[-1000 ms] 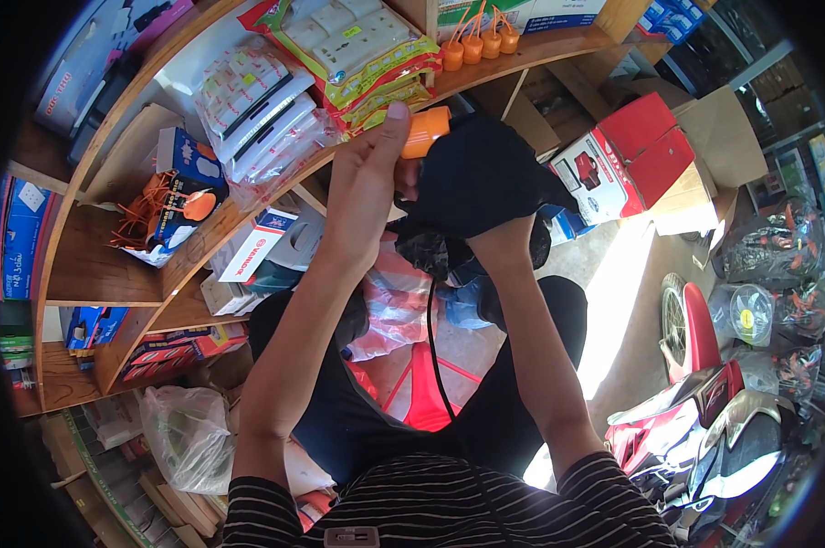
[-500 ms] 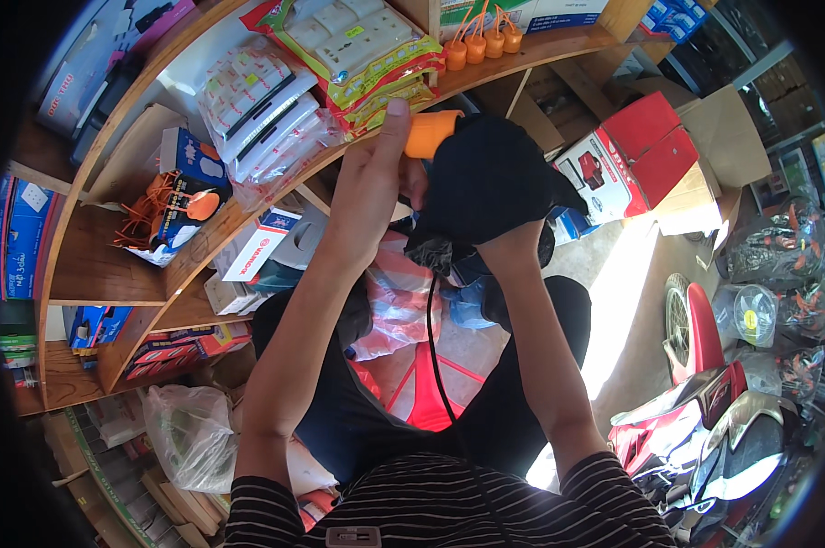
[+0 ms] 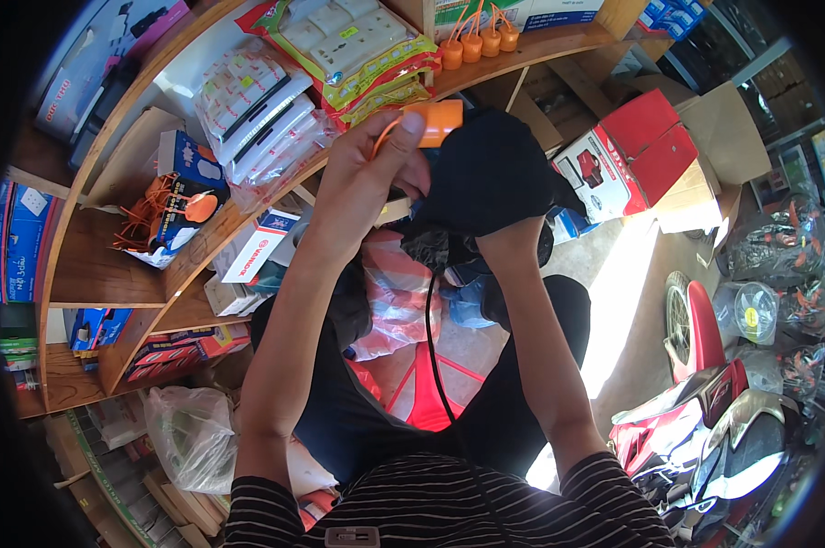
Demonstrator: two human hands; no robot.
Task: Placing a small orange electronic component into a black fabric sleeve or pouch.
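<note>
Between the thumb and fingers of my left hand (image 3: 362, 173) is an orange lamp holder (image 3: 438, 123), a short cylinder with a thin orange wire looping by the thumb. My thumb lies across its near end. Right against its other end is a black cloth (image 3: 490, 173), bunched into a rounded shape. My right hand (image 3: 511, 242) reaches into the cloth from below and holds it up. Only the wrist and back of that hand show, as the cloth hides the fingers. Several similar orange lamp holders (image 3: 472, 47) stand in a row on the shelf beyond.
Wooden shelves (image 3: 102, 256) curve along the left, with packs of white sockets (image 3: 348, 46) and a box of orange wired pieces (image 3: 184, 205). A red and white carton (image 3: 613, 164) stands at the right. A striped plastic bag (image 3: 394, 292) lies between my knees; a motorbike (image 3: 704, 420) is lower right.
My left hand has shifted slightly left and tilted the lamp holder. The thumb has come down across it, and its wire loop now shows. The black cloth has moved a little.
</note>
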